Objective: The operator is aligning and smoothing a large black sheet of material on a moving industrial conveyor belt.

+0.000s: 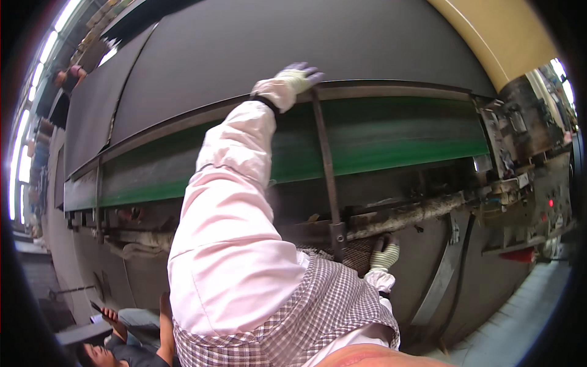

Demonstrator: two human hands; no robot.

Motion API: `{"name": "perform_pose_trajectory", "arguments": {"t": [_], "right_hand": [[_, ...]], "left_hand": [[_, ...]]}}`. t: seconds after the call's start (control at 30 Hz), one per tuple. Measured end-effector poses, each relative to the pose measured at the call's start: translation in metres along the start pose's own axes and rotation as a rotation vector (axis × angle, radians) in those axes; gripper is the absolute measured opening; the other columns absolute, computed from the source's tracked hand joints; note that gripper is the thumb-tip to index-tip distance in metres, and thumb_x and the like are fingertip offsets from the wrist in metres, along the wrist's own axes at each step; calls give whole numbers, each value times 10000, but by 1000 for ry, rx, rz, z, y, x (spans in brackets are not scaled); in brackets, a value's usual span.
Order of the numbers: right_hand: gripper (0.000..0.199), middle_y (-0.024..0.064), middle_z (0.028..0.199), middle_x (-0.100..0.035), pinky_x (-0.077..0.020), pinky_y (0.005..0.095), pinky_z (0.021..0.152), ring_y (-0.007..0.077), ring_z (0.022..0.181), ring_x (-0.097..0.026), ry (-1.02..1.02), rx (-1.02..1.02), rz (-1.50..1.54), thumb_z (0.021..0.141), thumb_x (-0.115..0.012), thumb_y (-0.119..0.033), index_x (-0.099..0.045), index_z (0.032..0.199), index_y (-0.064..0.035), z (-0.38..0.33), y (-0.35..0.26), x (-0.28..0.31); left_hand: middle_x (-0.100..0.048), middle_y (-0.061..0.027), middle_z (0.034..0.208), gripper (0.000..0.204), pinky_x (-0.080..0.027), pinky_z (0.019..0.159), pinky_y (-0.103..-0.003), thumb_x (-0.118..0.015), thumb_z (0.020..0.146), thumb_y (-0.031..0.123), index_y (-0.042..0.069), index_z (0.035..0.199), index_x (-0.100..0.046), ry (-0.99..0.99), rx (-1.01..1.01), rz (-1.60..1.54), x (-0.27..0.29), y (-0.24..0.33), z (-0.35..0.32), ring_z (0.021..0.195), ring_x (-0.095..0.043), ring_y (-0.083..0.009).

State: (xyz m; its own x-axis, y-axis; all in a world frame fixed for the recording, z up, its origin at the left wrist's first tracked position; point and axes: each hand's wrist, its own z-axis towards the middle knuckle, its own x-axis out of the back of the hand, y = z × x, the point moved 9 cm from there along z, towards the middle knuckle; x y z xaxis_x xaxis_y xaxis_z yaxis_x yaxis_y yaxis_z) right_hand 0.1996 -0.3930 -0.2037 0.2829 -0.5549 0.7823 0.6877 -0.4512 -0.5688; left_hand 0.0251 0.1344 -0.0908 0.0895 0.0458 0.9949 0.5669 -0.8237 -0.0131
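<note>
My left hand (299, 76), in a pale glove with greyish fingertips, reaches far forward over the front edge of a large dark grey sheet (244, 61). Its fingers are spread, and nothing shows in its grasp. My right hand (385, 252), in a striped pale glove with dark fingertips, is low and close to my body. Its fingers point up, somewhat apart, just below a grimy wrapped roller (403, 217). No held thing can be made out there. Beside it lies a brown patterned cloth (358, 255), partly hidden by my checked apron.
A green belt (391, 134) runs below the sheet, crossed by a metal bar (324, 153). A big tan roll (498, 37) stands at the far right, above machine parts (520, 128). A person (128, 348) sits at lower left; another person (72, 76) is at far left.
</note>
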Motion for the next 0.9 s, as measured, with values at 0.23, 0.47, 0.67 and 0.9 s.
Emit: {"name": "perform_pose_trajectory", "arguments": {"t": [0.23,0.47,0.67,0.9], "right_hand": [[201,174,885,-633,-479,472,725,378,801,-598,48,45,-6,819,-609,-225,-651,910,-51,4,-9,6],[199,167,882,-624,-484,479,723,379,801,-603,42,-3,-90,807,-621,-230,-648,910,-62,4,-11,4],[187,165,905,-622,-488,480,729,377,813,-605,38,-30,-149,799,-620,-226,-646,904,-73,-1,-4,4],[213,168,901,-626,-494,477,738,379,824,-606,56,-81,-179,788,-631,-242,-650,910,-69,2,-8,4]], "left_hand": [[-301,-115,1521,672,-182,1164,-416,-326,929,620,198,1450,-365,41,974,-197,-15,-177,-207,1412,-252,-299],[-342,-95,1502,540,-211,1152,-401,-284,978,503,203,1404,-427,55,635,-205,-18,-126,-143,1407,-268,-274],[-271,-116,1532,659,-123,1150,-517,-387,914,623,234,1446,-369,162,884,-91,5,-187,-207,1433,-190,-308],[-144,-74,1578,719,-87,1155,-543,-427,862,692,376,1481,-245,-68,1106,-133,-18,-256,-294,1456,-91,-313]]}}
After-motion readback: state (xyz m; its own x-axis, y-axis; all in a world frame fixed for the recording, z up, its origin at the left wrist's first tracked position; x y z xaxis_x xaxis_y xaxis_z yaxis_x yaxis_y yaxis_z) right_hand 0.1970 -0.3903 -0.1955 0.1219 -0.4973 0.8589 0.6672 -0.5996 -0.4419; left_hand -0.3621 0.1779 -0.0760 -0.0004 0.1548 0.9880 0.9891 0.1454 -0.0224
